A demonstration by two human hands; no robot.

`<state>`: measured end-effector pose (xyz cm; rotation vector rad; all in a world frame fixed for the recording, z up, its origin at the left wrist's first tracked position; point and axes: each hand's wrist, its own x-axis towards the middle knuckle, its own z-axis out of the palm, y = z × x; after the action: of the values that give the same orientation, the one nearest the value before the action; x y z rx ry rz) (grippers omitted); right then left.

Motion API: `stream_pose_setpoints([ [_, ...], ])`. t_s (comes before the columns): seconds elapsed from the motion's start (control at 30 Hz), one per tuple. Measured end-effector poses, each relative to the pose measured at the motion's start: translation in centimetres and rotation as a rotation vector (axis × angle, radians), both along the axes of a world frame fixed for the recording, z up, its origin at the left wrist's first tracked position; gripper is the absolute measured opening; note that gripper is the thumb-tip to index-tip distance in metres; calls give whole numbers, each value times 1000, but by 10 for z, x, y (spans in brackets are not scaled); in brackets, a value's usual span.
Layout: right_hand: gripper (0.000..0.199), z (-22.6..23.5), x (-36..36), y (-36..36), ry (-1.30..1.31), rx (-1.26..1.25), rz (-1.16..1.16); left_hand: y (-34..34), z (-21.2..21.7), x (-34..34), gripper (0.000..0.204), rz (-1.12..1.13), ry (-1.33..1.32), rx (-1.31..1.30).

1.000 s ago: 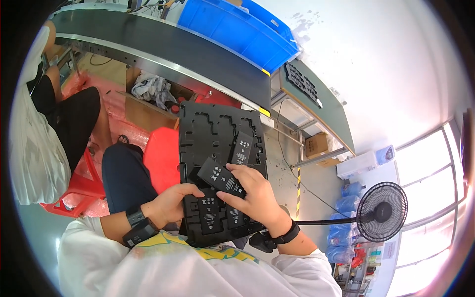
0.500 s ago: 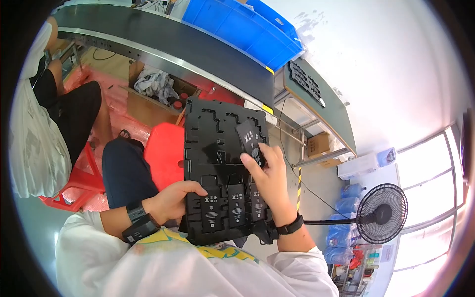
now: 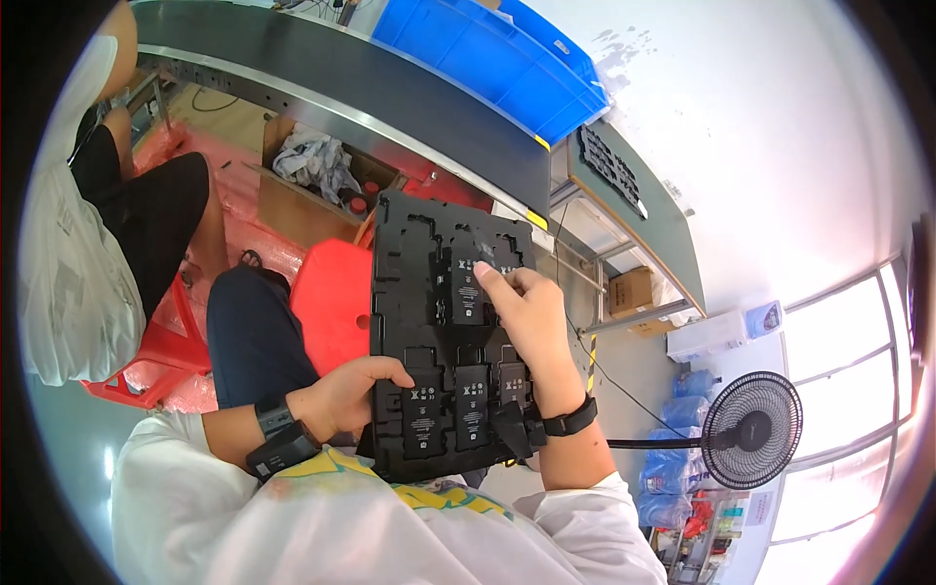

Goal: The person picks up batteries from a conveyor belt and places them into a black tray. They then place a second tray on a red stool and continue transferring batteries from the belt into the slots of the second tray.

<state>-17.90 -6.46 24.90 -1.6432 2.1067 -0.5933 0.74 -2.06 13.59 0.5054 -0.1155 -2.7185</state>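
Observation:
A black plastic tray (image 3: 402,292) with moulded slots rests before me. My left hand (image 3: 341,395) grips its near left edge, thumb on top and fingers underneath, out of sight. Several flat black phone batteries lie in it: a left one (image 3: 422,419), a middle one (image 3: 472,414) and a right one (image 3: 512,382) form the near row. In the far row another battery (image 3: 466,300) lies in the middle slot. My right hand (image 3: 531,317) is closed over that battery's right side, thumb at its upper end. Part of one more battery shows beside the thumb; the fingers mostly hide it.
Beyond the tray runs a dark conveyor (image 3: 322,73) carrying a blue bin (image 3: 487,63). A green table (image 3: 643,224) stands at right, with a black tray on it. At right is a fan (image 3: 753,429). A red stool (image 3: 331,302) and a seated person (image 3: 83,263) are at left.
My right hand has moved slightly nearer and left. The battery it held tilted above the tray now lies straight in the far middle slot. My left hand keeps its grip.

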Motion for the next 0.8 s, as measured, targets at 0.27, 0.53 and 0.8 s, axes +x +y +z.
stream_pose_setpoints([
  [0.27,60,-6,25,0,85,-119,179,-1,-1,-5,31,-31,-37,-7],
  [0.53,29,13,-14,43,-231,-286,59,-16,8,19,34,197,-3,-60],
  [0.8,21,2,-76,97,-539,-350,-169,-35,29,37,36,282,69,-160],
])
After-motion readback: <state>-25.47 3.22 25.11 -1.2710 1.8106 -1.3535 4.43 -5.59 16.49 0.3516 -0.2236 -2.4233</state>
